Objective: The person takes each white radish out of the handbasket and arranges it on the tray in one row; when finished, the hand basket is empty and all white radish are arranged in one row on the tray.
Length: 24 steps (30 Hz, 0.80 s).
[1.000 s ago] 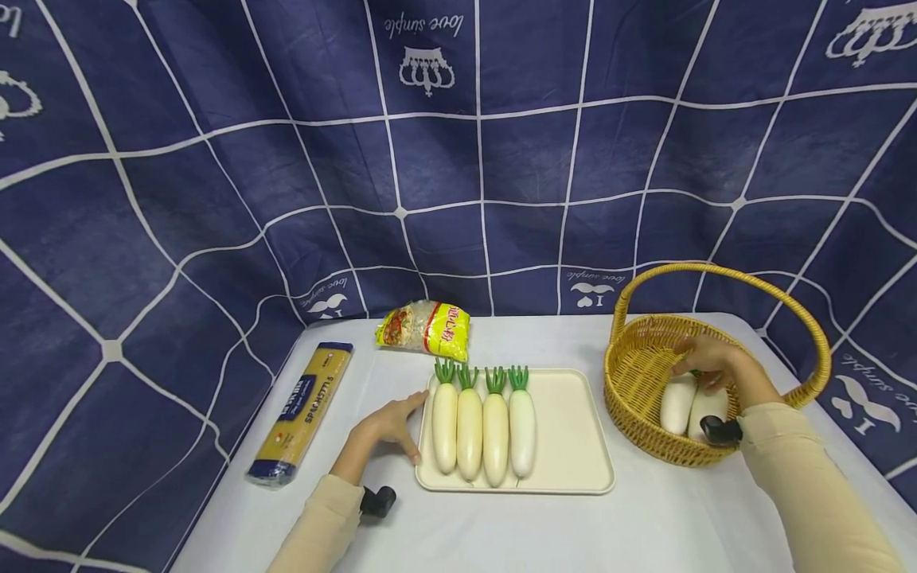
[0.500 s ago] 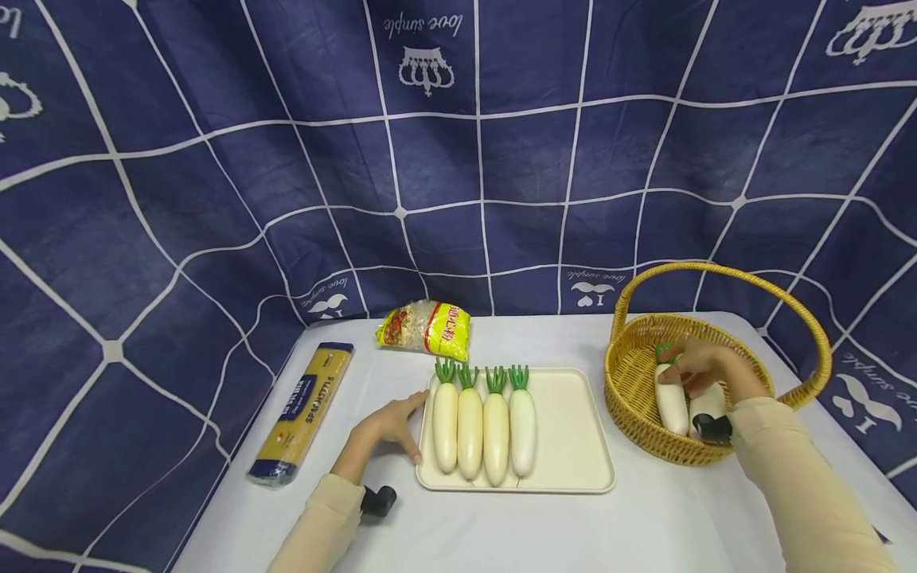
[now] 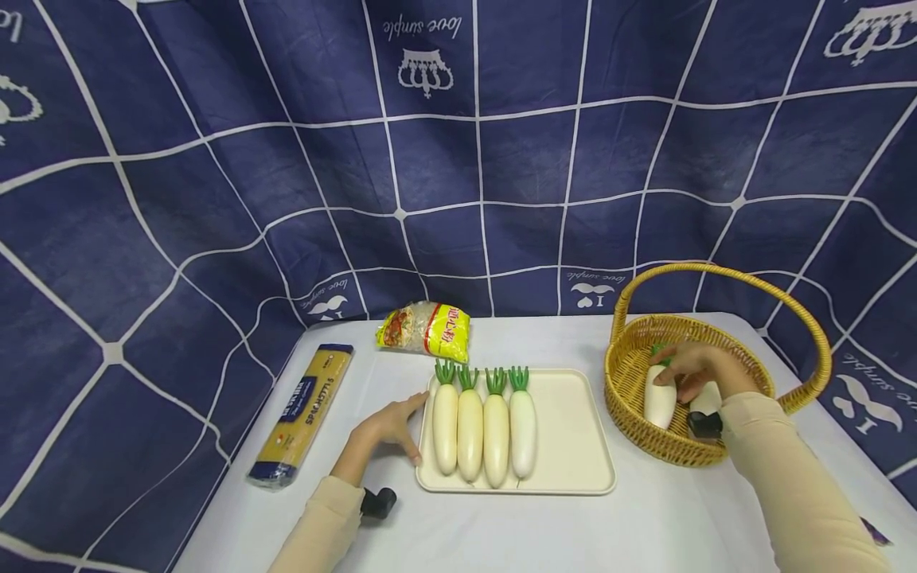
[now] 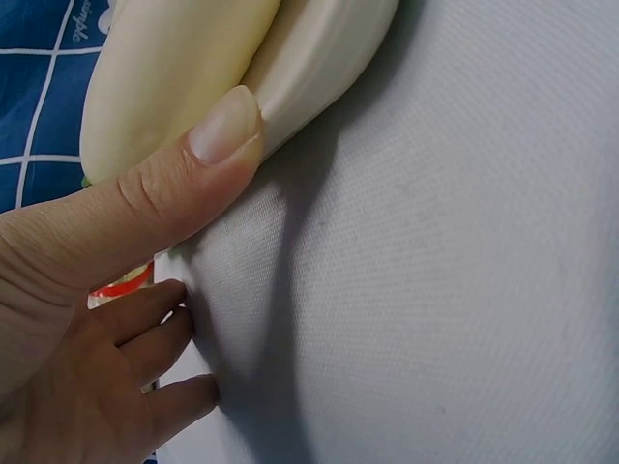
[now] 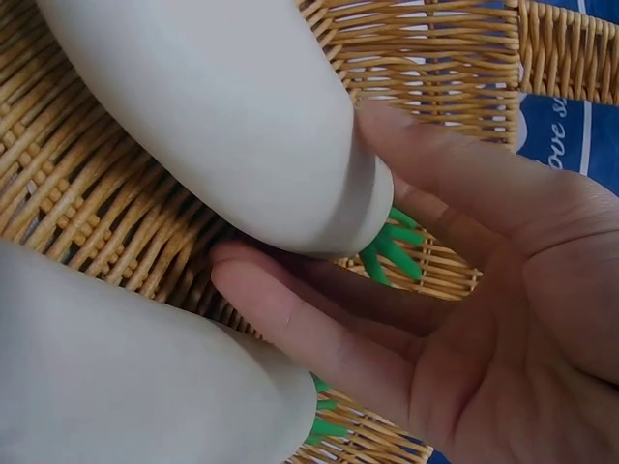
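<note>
In the head view, my right hand is inside the wicker basket and pinches a white radish near its green leafy end. The right wrist view shows thumb and fingers on either side of that toy-like radish. A second white radish lies beside it in the basket. My left hand rests at the left edge of the cream tray, its fingers spread and holding nothing. Several radishes lie side by side on the tray, leaves pointing away from me.
A pack of spaghetti lies at the table's left side. Behind the tray is a yellow food bag. The basket's tall handle arches over the right side, and a blue checked curtain hangs behind the table.
My right hand has shifted left within the basket, and the radish it pinches has moved left, away from the other one. My left hand has stayed still.
</note>
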Each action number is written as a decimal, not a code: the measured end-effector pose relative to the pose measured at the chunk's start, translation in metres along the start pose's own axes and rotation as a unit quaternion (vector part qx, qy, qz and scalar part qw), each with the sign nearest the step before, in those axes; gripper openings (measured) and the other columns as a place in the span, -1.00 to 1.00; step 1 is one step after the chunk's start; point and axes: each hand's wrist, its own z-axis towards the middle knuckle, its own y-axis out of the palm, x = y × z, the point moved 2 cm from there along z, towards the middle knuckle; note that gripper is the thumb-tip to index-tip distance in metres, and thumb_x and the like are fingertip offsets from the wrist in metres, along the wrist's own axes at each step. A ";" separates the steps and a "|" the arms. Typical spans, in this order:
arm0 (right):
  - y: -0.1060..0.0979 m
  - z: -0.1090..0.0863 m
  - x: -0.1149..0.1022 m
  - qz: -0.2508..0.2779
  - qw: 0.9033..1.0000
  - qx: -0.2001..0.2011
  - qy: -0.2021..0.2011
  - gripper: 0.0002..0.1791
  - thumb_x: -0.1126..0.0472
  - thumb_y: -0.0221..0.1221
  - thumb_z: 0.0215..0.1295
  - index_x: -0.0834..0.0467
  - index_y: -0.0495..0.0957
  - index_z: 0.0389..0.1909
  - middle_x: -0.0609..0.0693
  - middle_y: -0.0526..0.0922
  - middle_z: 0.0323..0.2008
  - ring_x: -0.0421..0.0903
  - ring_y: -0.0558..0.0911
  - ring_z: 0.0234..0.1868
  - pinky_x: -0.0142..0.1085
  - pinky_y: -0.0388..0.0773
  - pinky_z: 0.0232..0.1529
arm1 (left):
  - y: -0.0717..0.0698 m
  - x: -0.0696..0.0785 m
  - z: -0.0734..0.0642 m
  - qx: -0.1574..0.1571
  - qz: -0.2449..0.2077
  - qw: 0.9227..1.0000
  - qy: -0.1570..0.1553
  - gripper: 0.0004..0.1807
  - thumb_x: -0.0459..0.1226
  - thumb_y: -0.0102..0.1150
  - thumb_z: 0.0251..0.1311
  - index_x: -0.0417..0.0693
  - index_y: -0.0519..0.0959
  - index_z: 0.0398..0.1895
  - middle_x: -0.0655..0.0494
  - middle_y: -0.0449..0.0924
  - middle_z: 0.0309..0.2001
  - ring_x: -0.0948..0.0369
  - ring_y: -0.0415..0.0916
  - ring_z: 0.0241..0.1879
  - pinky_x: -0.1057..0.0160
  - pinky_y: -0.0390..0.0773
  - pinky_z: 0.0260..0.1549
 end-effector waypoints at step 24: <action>0.002 0.001 0.000 -0.007 0.996 0.039 -0.083 -0.27 0.22 0.24 0.14 0.46 0.14 0.23 0.41 0.36 -0.07 0.02 0.57 -0.28 -0.10 0.66 -0.31 | -0.001 0.000 -0.001 0.000 0.003 1.000 -0.001 0.33 -0.28 0.65 -0.67 -0.19 0.13 0.42 -0.21 0.10 0.40 -0.13 0.04 0.38 -0.09 0.09 0.35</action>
